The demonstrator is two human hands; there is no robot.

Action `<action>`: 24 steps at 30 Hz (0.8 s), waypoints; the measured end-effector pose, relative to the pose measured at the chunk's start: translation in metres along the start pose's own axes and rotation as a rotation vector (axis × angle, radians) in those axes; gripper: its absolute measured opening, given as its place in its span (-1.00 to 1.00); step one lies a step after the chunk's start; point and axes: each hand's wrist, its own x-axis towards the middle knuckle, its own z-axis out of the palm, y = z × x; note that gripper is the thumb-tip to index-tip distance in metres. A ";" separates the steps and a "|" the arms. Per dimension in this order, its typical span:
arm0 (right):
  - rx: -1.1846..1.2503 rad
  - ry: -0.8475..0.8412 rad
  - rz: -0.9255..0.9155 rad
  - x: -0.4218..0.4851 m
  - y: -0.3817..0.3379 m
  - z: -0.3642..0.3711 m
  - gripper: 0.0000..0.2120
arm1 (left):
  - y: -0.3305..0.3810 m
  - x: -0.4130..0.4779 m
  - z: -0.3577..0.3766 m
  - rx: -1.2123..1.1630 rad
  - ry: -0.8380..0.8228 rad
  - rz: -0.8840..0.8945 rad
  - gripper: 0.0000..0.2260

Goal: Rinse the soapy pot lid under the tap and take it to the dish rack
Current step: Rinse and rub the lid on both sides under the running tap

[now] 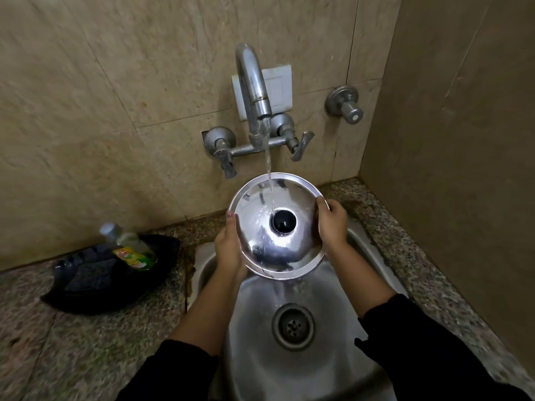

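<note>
A round steel pot lid (260,244) with a black knob (282,222) is held above the steel sink (254,319), its domed top facing me. Water streams from the curved tap (252,82) and lands just left of the knob, then runs off the lid's lower rim into the basin. My left hand (228,244) grips the lid's left edge. My right hand (333,224) grips its right edge. No suds show on the lid. No dish rack is in view.
A black tray (95,287) on the granite counter at the left holds a green dish-soap bottle (131,247) and a dark scrubber. Two tap handles (299,146) and a separate wall valve (346,104) stick out above. A wall closes in on the right.
</note>
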 end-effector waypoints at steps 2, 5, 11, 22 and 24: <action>0.003 0.031 0.006 0.004 0.001 -0.005 -0.78 | 0.000 -0.002 0.011 -0.036 -0.014 -0.021 -0.64; 0.015 0.080 -0.001 0.005 0.002 -0.008 -0.85 | -0.001 0.003 0.025 -0.069 -0.004 -0.050 -0.62; 0.127 0.250 0.054 -0.012 -0.002 0.005 -0.68 | 0.001 0.001 0.037 -0.159 0.018 -0.076 -0.63; 0.230 0.063 0.025 -0.021 0.016 0.002 -0.57 | 0.006 -0.003 -0.028 0.119 -0.233 0.128 -0.76; 0.214 0.026 -0.004 -0.017 0.014 -0.001 -0.56 | 0.018 -0.008 -0.027 0.223 -0.293 0.169 -0.79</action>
